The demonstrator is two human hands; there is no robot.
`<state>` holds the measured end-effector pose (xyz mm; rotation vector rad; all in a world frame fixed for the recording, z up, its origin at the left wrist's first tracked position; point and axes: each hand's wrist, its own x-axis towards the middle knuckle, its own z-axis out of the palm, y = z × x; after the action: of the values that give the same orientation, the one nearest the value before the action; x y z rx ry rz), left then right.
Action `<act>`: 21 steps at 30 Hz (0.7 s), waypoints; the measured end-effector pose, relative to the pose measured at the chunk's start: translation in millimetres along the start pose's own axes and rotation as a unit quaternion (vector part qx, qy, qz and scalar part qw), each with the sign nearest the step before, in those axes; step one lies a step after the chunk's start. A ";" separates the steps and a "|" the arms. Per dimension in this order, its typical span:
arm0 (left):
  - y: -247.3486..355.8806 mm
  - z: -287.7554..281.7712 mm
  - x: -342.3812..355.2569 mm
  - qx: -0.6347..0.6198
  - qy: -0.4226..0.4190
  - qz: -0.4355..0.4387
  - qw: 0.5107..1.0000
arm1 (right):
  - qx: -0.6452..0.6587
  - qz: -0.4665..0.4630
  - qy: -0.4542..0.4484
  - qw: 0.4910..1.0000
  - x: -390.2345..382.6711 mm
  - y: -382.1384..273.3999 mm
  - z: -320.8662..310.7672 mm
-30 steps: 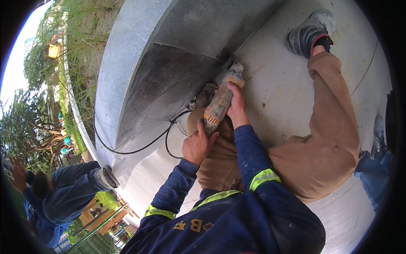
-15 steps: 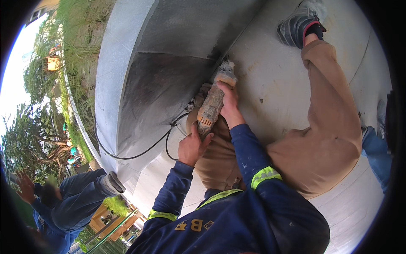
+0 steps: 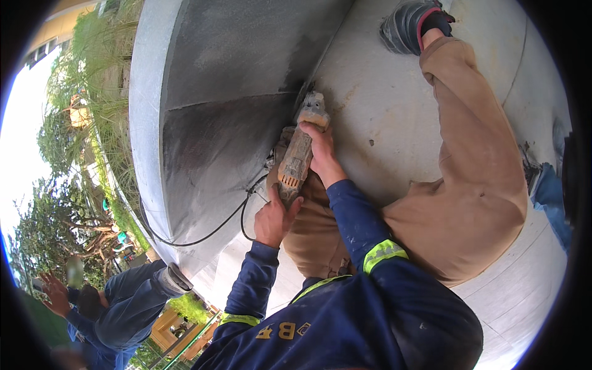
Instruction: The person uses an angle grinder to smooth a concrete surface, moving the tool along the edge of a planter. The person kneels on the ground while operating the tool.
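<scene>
A dusty, worn angle grinder point(image 3: 295, 160) with orange vents lies slanted above my left thigh, its head up by the seam where a dark-stained concrete face point(image 3: 222, 129) meets the paler paving point(image 3: 364, 105). My right hand point(image 3: 322, 148) grips the upper body of the tool. Lower down, my left hand point(image 3: 275, 219) holds the rear end, index finger along its side. A black cable point(image 3: 197, 242) loops left beside the wall. Whatever lies beneath the grinder's head is too small to make out.
My legs in brown trousers point(image 3: 468, 197) and a shoe point(image 3: 407, 28) rest on the paving. A co-worker in dark blue point(image 3: 129, 305) is at lower left. Grass point(image 3: 92, 74) and trees edge the left; blue denim point(image 3: 549, 203) shows at the right rim.
The grinder and both hands sit slightly further up and left in the view, still gripped. The wall and my raised shoe also shift left and up, as the camera moves.
</scene>
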<state>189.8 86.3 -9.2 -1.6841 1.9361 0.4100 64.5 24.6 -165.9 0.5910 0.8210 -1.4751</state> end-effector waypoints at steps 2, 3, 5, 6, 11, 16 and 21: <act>-0.6 3.9 -0.1 0.001 0.003 -0.006 1.000 | -0.005 -0.012 -0.049 0.999 -1.7 -4.8 0.5; -1.4 5.0 -0.6 0.002 0.005 -0.010 1.000 | -0.007 -0.018 -0.073 0.997 -3.0 -5.7 0.6; 2.8 0.1 1.6 0.006 -0.001 -0.008 1.000 | -0.003 0.000 -0.026 1.000 -0.8 -4.9 1.2; 5.9 -2.0 2.7 0.008 -0.003 -0.006 1.000 | -0.001 0.008 -0.003 1.000 0.2 -6.4 1.1; 6.5 1.6 1.2 0.006 0.007 -0.011 1.000 | 0.005 0.011 -0.010 1.000 -1.9 -8.5 2.1; 9.6 -2.0 1.7 0.005 0.009 -0.008 1.000 | -0.014 0.006 -0.031 0.999 0.9 -11.6 2.1; 4.9 -2.9 -10.6 0.014 0.006 -0.016 1.000 | -0.002 -0.020 -0.042 0.999 -3.8 -0.2 2.0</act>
<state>185.2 94.1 -1.4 -1.7014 1.9121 0.3585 64.9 25.3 -161.7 0.5092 0.7739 -1.5245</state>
